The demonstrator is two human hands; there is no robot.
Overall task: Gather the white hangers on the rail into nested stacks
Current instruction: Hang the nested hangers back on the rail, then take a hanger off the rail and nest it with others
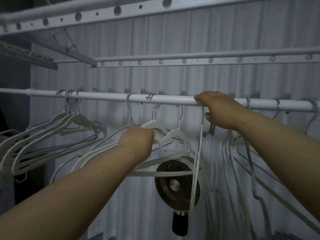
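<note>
A white rail (107, 96) runs across the view at chest height. A nested stack of white hangers (52, 130) hangs at its left end. In the middle hang a few more white hangers (174, 135), and my left hand (138, 141) grips their left shoulders just below the necks. My right hand (218, 110) lies over the rail further right, its fingers curled round the hook of a thin hanger (199, 146) that hangs edge-on. Several thin wire hangers (245, 153) hang in a loose bunch under and right of that hand.
A round fan on a pole (176, 184) stands behind the middle hangers. A white pleated curtain (173, 80) fills the background. Above are perforated drying-rack bars (190, 60) and a higher bar (97, 13). More hooks (278, 104) sit on the rail at the far right.
</note>
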